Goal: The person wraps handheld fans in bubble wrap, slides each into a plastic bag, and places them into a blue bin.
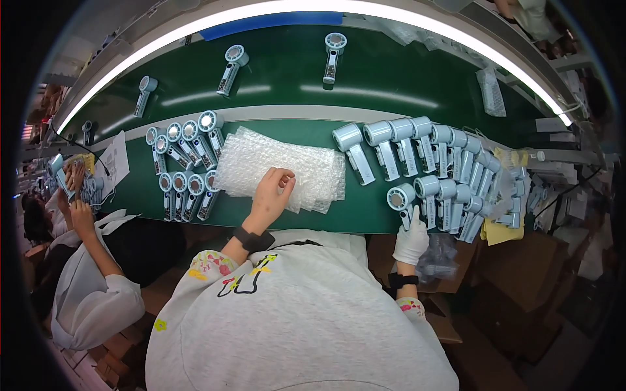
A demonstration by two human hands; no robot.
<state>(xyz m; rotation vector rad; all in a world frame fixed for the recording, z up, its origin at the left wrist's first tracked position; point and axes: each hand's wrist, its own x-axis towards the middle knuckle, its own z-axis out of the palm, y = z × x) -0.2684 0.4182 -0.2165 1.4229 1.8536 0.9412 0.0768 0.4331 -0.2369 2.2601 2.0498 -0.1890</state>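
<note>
My bare left hand (268, 197) is over a stack of bubble wrap sheets (293, 158) in the middle of the table. Its fingers are curled in, and whether they pinch anything is hidden. At the right, my right hand (411, 243) wears a white glove and grips the handle of a pale blue handheld fan (400, 196), whose round grille faces up. Beside it, several similar fans (445, 189) form a near row at the table edge. A farther row of fans (403, 130) lies beyond, handles pointing toward me.
Left of the bubble wrap lie several fans (195, 186) with dark handle openings. More fans (335, 43) are spaced along the green belt (280, 81) behind the table. A co-worker's hand (81, 215) is near another fan at the far left. Yellow sheets (502, 232) stick out at right.
</note>
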